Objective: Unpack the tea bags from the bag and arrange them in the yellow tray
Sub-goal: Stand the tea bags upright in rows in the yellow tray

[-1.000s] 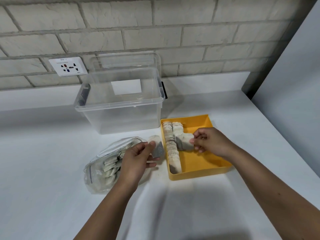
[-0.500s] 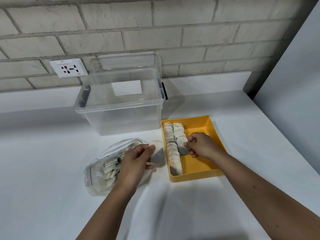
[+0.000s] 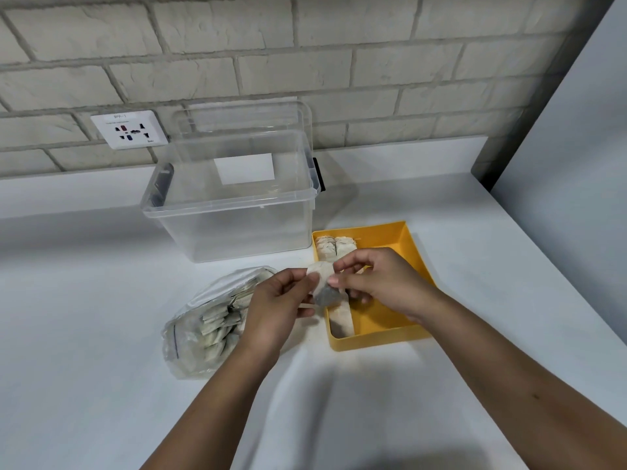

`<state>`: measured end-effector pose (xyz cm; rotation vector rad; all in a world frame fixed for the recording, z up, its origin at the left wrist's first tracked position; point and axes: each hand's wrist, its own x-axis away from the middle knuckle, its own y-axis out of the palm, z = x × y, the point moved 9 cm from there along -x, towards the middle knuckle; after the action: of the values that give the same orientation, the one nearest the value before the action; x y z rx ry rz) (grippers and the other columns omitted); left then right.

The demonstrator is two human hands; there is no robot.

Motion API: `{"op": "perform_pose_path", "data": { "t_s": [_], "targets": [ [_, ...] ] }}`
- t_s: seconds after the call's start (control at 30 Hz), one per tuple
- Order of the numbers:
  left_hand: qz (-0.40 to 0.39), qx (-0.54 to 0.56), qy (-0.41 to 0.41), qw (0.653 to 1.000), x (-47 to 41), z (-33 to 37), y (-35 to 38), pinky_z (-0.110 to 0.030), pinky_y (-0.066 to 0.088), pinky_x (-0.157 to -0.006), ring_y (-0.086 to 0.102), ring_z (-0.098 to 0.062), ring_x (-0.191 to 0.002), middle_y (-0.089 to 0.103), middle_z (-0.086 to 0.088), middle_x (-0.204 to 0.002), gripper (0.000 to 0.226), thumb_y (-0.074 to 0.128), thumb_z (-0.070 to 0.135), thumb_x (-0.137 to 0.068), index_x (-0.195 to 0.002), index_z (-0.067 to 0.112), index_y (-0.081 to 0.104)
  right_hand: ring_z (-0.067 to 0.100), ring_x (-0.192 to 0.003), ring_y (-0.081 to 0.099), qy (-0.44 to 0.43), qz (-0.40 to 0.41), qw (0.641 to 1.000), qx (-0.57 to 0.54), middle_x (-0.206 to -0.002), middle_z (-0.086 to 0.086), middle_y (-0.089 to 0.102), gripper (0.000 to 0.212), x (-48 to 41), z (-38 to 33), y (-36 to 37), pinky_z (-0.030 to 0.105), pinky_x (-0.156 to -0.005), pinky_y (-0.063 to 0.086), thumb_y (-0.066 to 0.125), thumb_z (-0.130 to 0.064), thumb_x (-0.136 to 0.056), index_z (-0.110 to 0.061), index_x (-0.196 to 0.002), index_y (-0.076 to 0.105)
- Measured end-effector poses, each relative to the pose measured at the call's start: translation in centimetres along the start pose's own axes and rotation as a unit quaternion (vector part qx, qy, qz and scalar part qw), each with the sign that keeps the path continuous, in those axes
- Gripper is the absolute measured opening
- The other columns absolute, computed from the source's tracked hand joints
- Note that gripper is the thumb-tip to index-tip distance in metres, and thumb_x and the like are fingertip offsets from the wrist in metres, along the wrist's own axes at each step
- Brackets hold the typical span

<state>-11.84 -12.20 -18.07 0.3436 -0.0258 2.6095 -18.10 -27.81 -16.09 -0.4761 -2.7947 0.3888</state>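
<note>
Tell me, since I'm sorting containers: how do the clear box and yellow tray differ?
The clear box is see-through and deep; the yellow tray is opaque and shallow. The tray holds tea bags; the box shows none. Both stand open-topped on the white counter.

Free table [image 3: 84,317] in front and at the sides; box [image 3: 237,228] and wall [image 3: 305,62] close the back.
The box stands just behind the bag [image 3: 190,337] and the back left corner of the yellow tray [image 3: 373,340]. The left hand [image 3: 274,300] and right hand [image 3: 376,279], pinching one tea bag [image 3: 322,276], block the gap between bag and tray. A row of tea bags [image 3: 341,320] fills the tray's left side; its right side lies bare.
</note>
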Motion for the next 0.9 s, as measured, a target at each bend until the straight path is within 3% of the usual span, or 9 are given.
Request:
{"op": "perform_pose_path", "data": {
  "t_s": [0.13,0.23,0.3,0.4,0.53,0.77,0.9],
  "targets": [
    [0.003,0.007,0.004,1.0,0.1,0.2,0.4,-0.022,0.055,-0.059,0.064,-0.009,-0.064,0.072,-0.002,-0.075,0.009,0.067,0.016,-0.093,-0.094,0.011,0.075,0.009,-0.054,0.055,-0.023,0.039,0.999,0.001,-0.068,0.0,0.064,0.013,0.4,-0.9,-1.5,0.023,-0.052,0.048,0.079,-0.019,-0.079,-0.01,-0.086,0.071],
    [0.032,-0.045,0.005,0.998,0.0,-0.7,-0.7,-0.024,0.057,-0.057,0.065,-0.009,-0.059,0.072,0.001,-0.072,0.01,0.068,0.013,-0.092,-0.098,0.01,0.076,0.012,-0.059,0.057,-0.017,0.08,0.997,0.0,-0.072,0.001,0.063,0.008,0.1,0.0,-4.5,0.023,-0.052,0.05,0.074,-0.017,-0.084,-0.011,-0.086,0.069],
    [0.049,-0.104,0.012,0.993,0.1,-1.2,-1.5,-0.025,0.057,-0.056,0.066,-0.009,-0.056,0.074,0.003,-0.07,0.013,0.07,0.013,-0.091,-0.102,0.011,0.077,0.014,-0.063,0.059,0.024,0.066,0.997,0.039,-0.072,0.002,0.063,0.009,-0.4,2.2,-5.3,0.024,-0.054,0.05,0.071,-0.02,-0.086,-0.011,-0.086,0.068],
    [0.049,-0.179,0.026,0.982,0.5,-1.3,-1.3,-0.015,0.049,-0.048,0.061,-0.007,-0.043,0.072,0.003,-0.068,0.017,0.075,0.018,-0.087,-0.104,0.016,0.077,0.016,-0.063,0.058,0.108,0.015,0.989,0.098,-0.069,0.006,0.063,0.016,-0.7,6.2,-4.4,0.025,-0.054,0.048,0.071,-0.024,-0.086,-0.009,-0.09,0.067],
    [0.035,-0.233,0.045,0.971,0.8,-1.1,-0.3,-0.01,0.043,-0.044,0.055,-0.002,-0.037,0.07,0.009,-0.07,0.021,0.076,0.022,-0.087,-0.107,0.018,0.077,0.015,-0.058,0.056,0.132,0.024,0.983,0.123,-0.066,0.004,0.065,0.02,-1.1,8.1,-3.4,0.024,-0.053,0.043,0.073,-0.025,-0.085,-0.007,-0.092,0.067],
    [0.029,-0.247,0.04,0.968,0.4,-1.4,-0.2,-0.014,0.048,-0.045,0.059,0.002,-0.043,0.071,0.007,-0.071,0.019,0.074,0.018,-0.088,-0.107,0.015,0.077,0.012,-0.06,0.062,0.117,0.062,0.979,0.152,-0.074,0.003,0.071,0.019,-2.5,8.0,-3.1,0.027,-0.063,0.049,0.074,-0.025,-0.084,-0.009,-0.092,0.066],
    [0.031,-0.234,0.039,0.971,0.2,-1.4,-0.3,-0.011,0.045,-0.046,0.058,-0.001,-0.04,0.072,0.005,-0.07,0.016,0.074,0.016,-0.088,-0.103,0.017,0.078,0.017,-0.068,0.065,0.123,0.071,0.975,0.173,-0.078,0.007,0.073,0.02,-2.6,8.3,-3.3,0.036,-0.073,0.055,0.075,-0.03,-0.081,-0.014,-0.088,0.066]
  ]
}}
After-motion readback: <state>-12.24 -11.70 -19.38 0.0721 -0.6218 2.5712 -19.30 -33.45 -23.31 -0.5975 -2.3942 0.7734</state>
